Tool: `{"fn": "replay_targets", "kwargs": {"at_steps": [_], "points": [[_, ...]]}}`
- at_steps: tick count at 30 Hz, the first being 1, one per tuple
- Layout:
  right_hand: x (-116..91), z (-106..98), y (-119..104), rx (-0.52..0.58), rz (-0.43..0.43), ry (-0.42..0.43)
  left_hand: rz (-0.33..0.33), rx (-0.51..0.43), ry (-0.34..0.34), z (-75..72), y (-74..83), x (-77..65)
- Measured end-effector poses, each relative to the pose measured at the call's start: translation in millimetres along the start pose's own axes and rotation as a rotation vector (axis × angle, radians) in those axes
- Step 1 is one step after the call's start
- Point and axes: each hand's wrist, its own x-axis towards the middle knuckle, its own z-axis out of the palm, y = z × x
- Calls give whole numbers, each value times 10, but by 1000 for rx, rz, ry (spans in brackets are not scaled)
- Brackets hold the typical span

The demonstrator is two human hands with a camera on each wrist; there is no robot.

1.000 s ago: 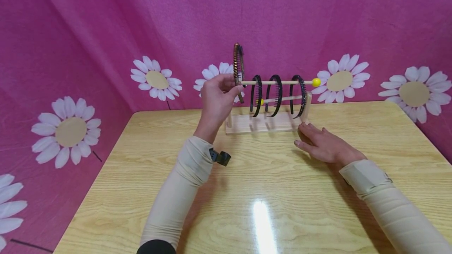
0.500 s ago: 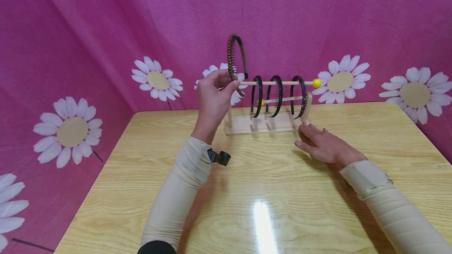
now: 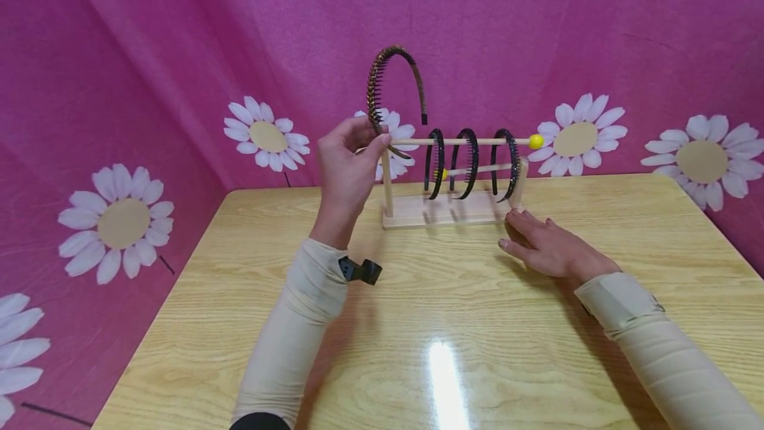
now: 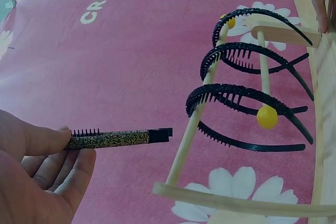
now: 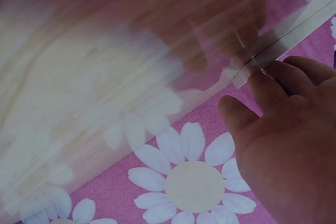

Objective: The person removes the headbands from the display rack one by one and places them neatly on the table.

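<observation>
My left hand [image 3: 349, 168] pinches a gold-brown toothed headband [image 3: 375, 81] by one end, between thumb and fingers. The headband stands upright above the left end of a wooden headband rack [image 3: 412, 219]. In the left wrist view, the glittery headband [image 4: 113, 140] is seen edge-on, its dark tip apart from the upper rod [image 4: 181, 153]. Several black toothed headbands [image 4: 236, 48] hang along that rod. My right hand [image 3: 549, 244] lies with fingers extended, fingertips at the right end of the rack's base; the right wrist view shows its fingers at the base corner [image 5: 241, 77].
The upper rod ends in a yellow ball [image 3: 536, 142] at the right; a lower rod's yellow ball [image 4: 267, 117] faces left. The glossy wooden table [image 3: 382, 337] reaches a pink daisy-print cloth [image 3: 477, 32] behind and at the left.
My left hand has drawn left, and the gold-brown headband has risen and turned so its arch shows wider, its free end now above the rod. My right hand has stayed put.
</observation>
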Motion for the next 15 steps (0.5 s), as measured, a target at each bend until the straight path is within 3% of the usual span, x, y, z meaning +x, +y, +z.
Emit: {"fn": "replay_targets", "kwargs": {"at_steps": [8,15], "points": [[-11,17,16,-1,-14,10,-52,-41,20,-193,30,-41],[-6,13,22,1,-22,11,-167,-205,21,-368,52,-56]]}}
